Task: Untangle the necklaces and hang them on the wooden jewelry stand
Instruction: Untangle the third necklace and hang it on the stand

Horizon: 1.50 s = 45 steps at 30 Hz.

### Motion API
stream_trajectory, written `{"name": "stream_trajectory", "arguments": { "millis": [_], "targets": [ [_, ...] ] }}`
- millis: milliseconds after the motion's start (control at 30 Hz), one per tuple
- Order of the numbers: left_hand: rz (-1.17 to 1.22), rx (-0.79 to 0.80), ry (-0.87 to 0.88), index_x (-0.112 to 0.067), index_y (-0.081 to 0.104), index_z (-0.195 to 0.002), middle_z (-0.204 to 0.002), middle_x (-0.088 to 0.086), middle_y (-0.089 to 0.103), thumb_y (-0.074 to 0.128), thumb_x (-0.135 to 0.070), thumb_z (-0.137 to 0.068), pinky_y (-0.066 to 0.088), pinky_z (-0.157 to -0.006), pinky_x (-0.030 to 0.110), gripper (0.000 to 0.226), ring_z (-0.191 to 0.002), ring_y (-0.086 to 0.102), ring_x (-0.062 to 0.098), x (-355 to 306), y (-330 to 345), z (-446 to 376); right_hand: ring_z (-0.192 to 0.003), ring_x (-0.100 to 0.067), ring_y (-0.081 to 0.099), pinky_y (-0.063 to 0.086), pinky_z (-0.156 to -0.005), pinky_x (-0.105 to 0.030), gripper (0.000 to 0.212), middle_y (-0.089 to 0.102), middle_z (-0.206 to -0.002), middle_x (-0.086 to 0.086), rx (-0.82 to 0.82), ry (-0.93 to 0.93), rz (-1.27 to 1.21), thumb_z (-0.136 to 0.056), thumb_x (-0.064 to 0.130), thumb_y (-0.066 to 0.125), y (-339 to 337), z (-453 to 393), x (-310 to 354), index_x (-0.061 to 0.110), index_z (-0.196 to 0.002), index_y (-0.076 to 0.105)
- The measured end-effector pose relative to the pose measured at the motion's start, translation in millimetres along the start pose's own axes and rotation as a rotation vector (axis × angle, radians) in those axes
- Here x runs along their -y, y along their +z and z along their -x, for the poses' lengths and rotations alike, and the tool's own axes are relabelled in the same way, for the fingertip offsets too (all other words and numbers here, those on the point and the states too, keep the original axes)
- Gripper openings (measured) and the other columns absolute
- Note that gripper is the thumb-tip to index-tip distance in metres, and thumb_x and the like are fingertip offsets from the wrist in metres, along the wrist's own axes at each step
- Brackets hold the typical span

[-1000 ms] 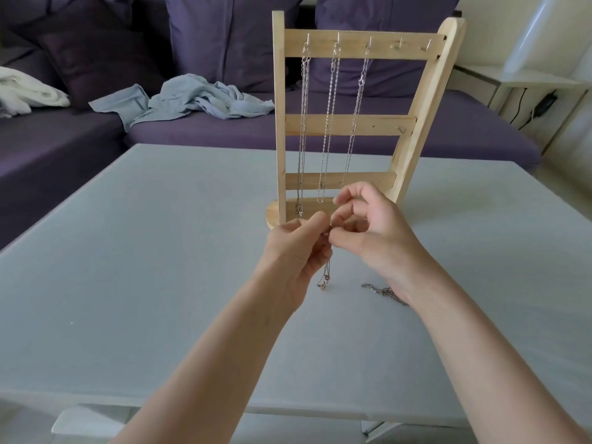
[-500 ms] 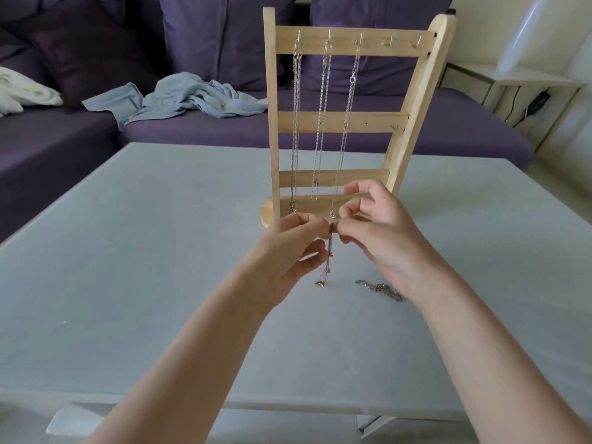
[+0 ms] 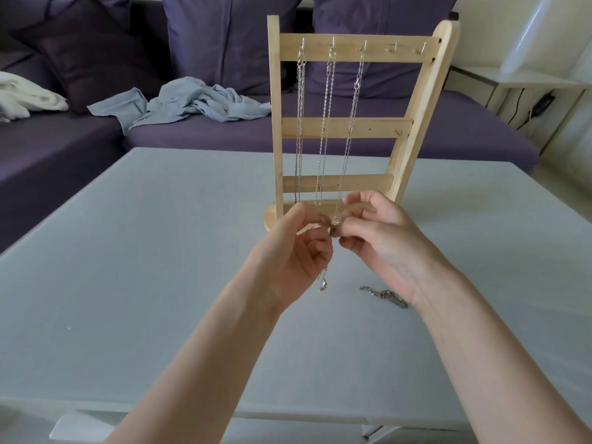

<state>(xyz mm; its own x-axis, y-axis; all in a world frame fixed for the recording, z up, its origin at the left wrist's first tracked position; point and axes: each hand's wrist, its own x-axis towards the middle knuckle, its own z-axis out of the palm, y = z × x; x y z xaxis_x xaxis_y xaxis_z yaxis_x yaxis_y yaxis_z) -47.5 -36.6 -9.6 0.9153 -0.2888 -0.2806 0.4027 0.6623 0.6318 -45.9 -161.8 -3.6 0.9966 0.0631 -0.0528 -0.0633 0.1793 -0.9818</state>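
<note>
A wooden jewelry stand (image 3: 347, 128) stands upright on the grey table (image 3: 160, 251). Three silver necklaces (image 3: 325, 123) hang from its top hooks; two hooks on the right are bare. Just in front of the stand's base, my left hand (image 3: 294, 251) and my right hand (image 3: 381, 238) meet fingertip to fingertip, both pinching a thin silver chain (image 3: 323, 283) whose end dangles below my left palm. Another length of chain (image 3: 384, 296) lies on the table under my right wrist; whether it is the same necklace is hidden.
A purple sofa (image 3: 320, 136) with cushions runs behind the table. A crumpled light-blue cloth (image 3: 192, 100) and a white towel (image 3: 25, 97) lie on it. A white side table (image 3: 525, 84) with cables stands at the far right.
My hands stay pinched together on the chain in front of the stand's base. My left fingers have opened a little below the pinch. The view has shifted slightly.
</note>
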Motion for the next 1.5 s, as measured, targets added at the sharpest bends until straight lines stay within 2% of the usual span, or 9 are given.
{"name": "stream_trajectory", "arguments": {
  "millis": [300,500,633,700,800,967,1100,1333,1500],
  "targets": [
    [0.117,0.15,-0.07,-0.013,0.042,-0.073,-0.058,-0.006,0.042,0.046,-0.007,-0.068,0.034,-0.042,0.012,0.009,-0.04,0.034,0.003,-5.2,2.2,7.6,-0.06,-0.015,0.04,0.033,-0.053,-0.021,0.031,0.041,-0.065,-0.003,-0.075,0.059,-0.245,-0.079,-0.018,0.036,-8.3,0.8,6.7,0.011,-0.079,0.047],
    [-0.431,0.015,-0.107,-0.016,0.046,-0.071,-0.054,-0.005,0.039,0.051,-0.011,-0.087,0.029,-0.04,0.015,0.018,-0.042,0.029,0.007,8.0,3.7,5.7,-0.06,-0.012,0.04,0.035,-0.053,-0.018,0.027,0.042,-0.067,-0.002,-0.071,0.04,-0.16,-0.082,-0.015,0.041,-15.9,2.1,6.6,0.011,-0.083,0.048],
    [-0.557,-0.018,-0.073,-0.016,0.058,-0.073,-0.049,-0.008,0.034,0.061,-0.017,-0.087,0.025,-0.04,0.014,0.014,-0.043,0.025,0.006,10.8,4.1,5.4,-0.063,-0.015,0.042,0.038,-0.059,-0.022,0.026,0.045,-0.07,-0.005,-0.003,0.032,-0.024,-0.083,-0.015,0.045,-16.4,4.9,4.8,0.01,-0.092,0.05],
    [-0.623,-0.04,-0.053,-0.01,0.066,-0.084,-0.049,-0.009,0.033,0.064,-0.021,-0.086,0.025,-0.041,0.014,0.011,-0.045,0.024,0.006,10.0,2.9,5.5,-0.065,-0.015,0.044,0.038,-0.062,-0.023,0.027,0.049,-0.071,-0.003,0.009,0.013,0.043,-0.082,-0.015,0.047,-16.7,5.6,4.4,0.009,-0.094,0.051],
    [-0.746,-0.076,0.001,-0.001,0.068,-0.103,-0.051,-0.009,0.031,0.067,-0.023,-0.083,0.025,-0.043,0.015,0.03,-0.046,0.024,0.008,9.2,-0.4,5.3,-0.067,-0.013,0.047,0.039,-0.063,-0.023,0.029,0.051,-0.073,-0.001,0.027,-0.013,0.145,-0.081,-0.015,0.05,-17.8,6.7,5.6,0.01,-0.095,0.052],
    [-1.041,-0.166,0.153,-0.005,0.069,-0.083,-0.045,-0.011,0.032,0.066,-0.022,-0.082,0.03,-0.052,0.017,0.018,-0.046,0.03,0.006,10.2,-1.7,4.8,-0.067,-0.012,0.048,0.041,-0.064,-0.018,0.032,0.049,-0.09,0.001,0.008,-0.072,0.431,-0.079,-0.009,0.058,-15.2,8.2,2.8,0.018,-0.093,0.051],
    [-0.996,-0.158,0.152,-0.017,0.057,-0.066,-0.059,-0.005,0.038,0.06,-0.017,-0.083,0.031,-0.051,0.017,0.018,-0.052,0.033,0.009,12.5,-0.2,3.6,-0.061,-0.006,0.051,0.04,-0.065,-0.017,0.033,0.046,-0.092,0.002,0.011,-0.117,0.442,-0.078,-0.009,0.058,-11.0,8.8,1.2,0.021,-0.09,0.05],
    [-0.821,-0.161,0.082,-0.018,0.059,-0.073,-0.07,-0.006,0.046,0.061,-0.016,-0.08,0.034,-0.045,0.014,0.008,-0.058,0.041,0.008,10.3,-1.5,4.2,-0.064,-0.013,0.046,0.037,-0.063,-0.023,0.032,0.046,-0.091,0.001,0.02,-0.093,0.385,-0.076,-0.007,0.06,-13.2,8.1,3.0,0.021,-0.089,0.052],
    [-0.734,-0.178,0.077,-0.018,0.058,-0.068,-0.07,-0.007,0.05,0.059,-0.017,-0.082,0.034,-0.042,0.014,0.014,-0.064,0.046,0.008,7.5,-0.7,4.6,-0.065,-0.016,0.044,0.04,-0.063,-0.026,0.031,0.047,-0.089,0.0,0.039,-0.066,0.363,-0.076,-0.01,0.058,-12.7,8.1,4.7,0.018,-0.087,0.053]
  ]
}}
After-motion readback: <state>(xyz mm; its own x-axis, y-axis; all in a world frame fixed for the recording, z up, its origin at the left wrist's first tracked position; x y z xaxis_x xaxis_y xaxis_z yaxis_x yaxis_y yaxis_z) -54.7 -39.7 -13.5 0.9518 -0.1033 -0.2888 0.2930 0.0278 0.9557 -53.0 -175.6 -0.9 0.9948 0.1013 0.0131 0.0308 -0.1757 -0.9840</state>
